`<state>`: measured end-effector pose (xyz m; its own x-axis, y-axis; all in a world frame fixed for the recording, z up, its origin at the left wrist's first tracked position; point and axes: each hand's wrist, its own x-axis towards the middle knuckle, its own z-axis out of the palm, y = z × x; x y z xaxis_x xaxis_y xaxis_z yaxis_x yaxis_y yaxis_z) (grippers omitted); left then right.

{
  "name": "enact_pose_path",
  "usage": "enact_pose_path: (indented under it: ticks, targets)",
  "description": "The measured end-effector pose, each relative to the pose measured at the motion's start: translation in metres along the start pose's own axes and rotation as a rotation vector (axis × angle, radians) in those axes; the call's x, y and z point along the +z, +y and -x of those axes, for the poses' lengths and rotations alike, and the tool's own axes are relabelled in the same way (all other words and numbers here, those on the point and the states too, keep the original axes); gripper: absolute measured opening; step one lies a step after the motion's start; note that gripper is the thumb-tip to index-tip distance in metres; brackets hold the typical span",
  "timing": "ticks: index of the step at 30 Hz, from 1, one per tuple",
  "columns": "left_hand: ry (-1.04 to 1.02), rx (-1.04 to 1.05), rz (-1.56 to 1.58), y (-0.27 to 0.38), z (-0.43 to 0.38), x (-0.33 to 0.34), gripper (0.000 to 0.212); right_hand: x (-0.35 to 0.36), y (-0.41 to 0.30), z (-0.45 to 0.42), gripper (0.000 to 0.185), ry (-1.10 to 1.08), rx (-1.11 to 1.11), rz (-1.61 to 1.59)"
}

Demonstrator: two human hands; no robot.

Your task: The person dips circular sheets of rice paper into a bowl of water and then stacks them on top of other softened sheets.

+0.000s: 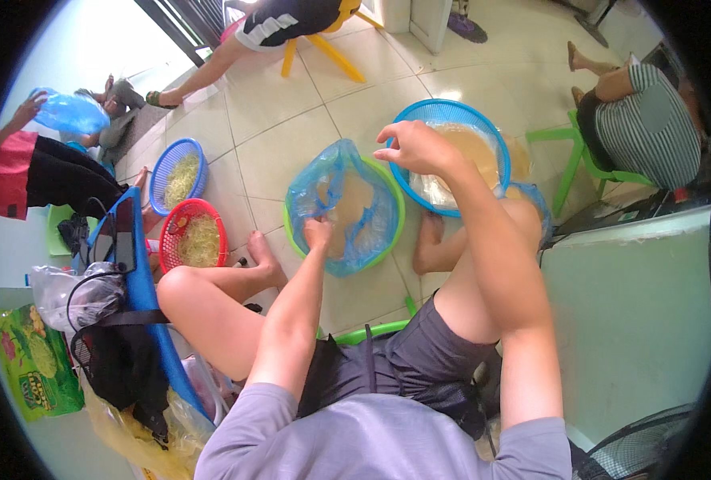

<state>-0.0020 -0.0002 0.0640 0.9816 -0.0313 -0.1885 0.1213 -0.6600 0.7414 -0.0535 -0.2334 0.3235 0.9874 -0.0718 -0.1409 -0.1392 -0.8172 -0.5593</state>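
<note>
Before me on the floor stands a green basin [401,207] lined with a blue plastic bag [307,191]. A tan material [354,198] shows inside the bag; its exact kind is unclear. My left hand [318,233] reaches into the basin with curled fingers, and whether it grips anything is hidden. To the right is a blue plastic basket [502,144] holding a round, flat tan stack [472,153] with clear plastic around it. Over this basket's left side hangs my right hand [418,147], thumb and fingers apart and nothing visible between them.
Left of my foot stand a red basket [164,243] and a blue basket [157,180], both with pale shreds. A blue chair [136,282] bearing bags flanks my left knee. Other people sit or stand around; one holds a blue bag [70,113]. A pale green cabinet [631,312] borders my right.
</note>
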Motion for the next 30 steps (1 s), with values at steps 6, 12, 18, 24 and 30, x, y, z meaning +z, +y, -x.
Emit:
enact_pose_path:
  ticks: [6,12,18,24,30]
  targets:
    - [-0.086,0.192,-0.043,0.010,0.001,-0.027,0.031,0.022,0.002,-0.015,0.040,-0.134,0.027,0.145]
    - [-0.167,0.385,-0.110,0.058,0.010,-0.047,0.030,0.034,0.005,-0.013,0.038,-0.263,0.067,0.289]
    - [-0.461,0.529,-0.071,0.100,-0.016,-0.089,0.028,0.059,0.003,-0.022,0.064,0.010,-0.101,0.254]
    - [-0.748,0.649,-0.095,0.182,-0.007,-0.161,0.037,0.054,-0.017,-0.016,0.054,0.068,-0.213,0.162]
    - [-0.623,0.424,0.726,0.171,-0.003,-0.222,0.062,0.015,-0.050,0.005,0.036,0.000,-0.214,-0.469]
